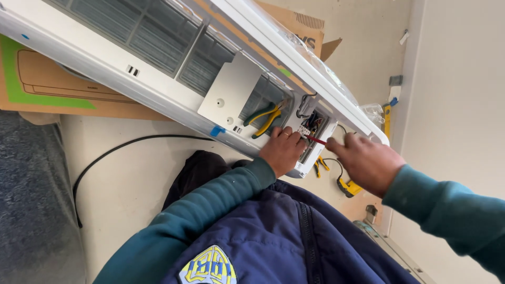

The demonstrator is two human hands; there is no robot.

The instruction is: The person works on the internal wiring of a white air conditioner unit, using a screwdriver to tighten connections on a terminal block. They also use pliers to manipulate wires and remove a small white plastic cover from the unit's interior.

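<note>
Nearest the camera, a dark blue jacket (273,236) with a yellow-and-blue badge fills the bottom of the view, teal sleeves reaching out from it toward a white air-conditioner unit (158,79) that runs across the top. Left of the unit's open end, a black cable (121,150) curves over the pale floor, and a flat cardboard box (31,79) with a green band lies behind the unit. A grey cover plate (230,90) hangs open on the unit, with yellow-and-green pliers (265,117) resting inside just beside it. The left hand (283,150) grips the unit's lower edge at the wiring compartment (310,126), fingers curled closed on the casing. The right hand (365,163) pinches a red-handled screwdriver (315,140), its tip pointing into that compartment. Below the unit's end, yellow tools (347,186) lie on the floor.
</note>
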